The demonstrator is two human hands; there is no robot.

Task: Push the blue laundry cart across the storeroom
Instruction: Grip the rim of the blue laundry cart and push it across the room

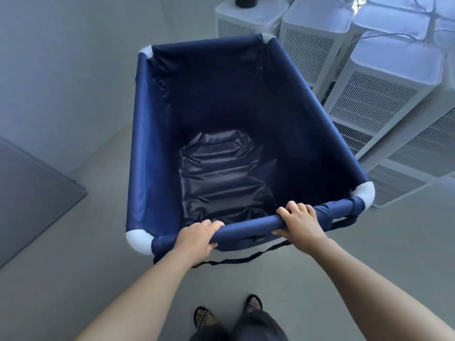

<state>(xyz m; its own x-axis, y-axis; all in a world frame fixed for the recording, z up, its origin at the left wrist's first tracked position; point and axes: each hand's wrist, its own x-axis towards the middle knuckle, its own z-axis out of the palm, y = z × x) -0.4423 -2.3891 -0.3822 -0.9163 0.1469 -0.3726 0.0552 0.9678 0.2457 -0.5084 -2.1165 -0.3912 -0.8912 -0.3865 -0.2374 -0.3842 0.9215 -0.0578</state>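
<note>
The blue laundry cart (pixel 147 148) fills the middle of the view, a deep navy fabric bin on a frame with white corner joints. It is empty; only its shiny lining shows at the bottom. My left hand (pixel 197 238) is wrapped over the near rail left of centre. My right hand (pixel 301 223) grips the same rail further right, near the white corner. A black strap (pixel 246 258) hangs below the rail. My feet in sandals stand right behind the cart.
A row of white vented appliances (pixel 369 99) stands close along the cart's right side and beyond its far corner. A pale wall (pixel 73 70) runs on the left, with a grey panel (pixel 29 193) low on it. Light floor (pixel 103 254) lies around me.
</note>
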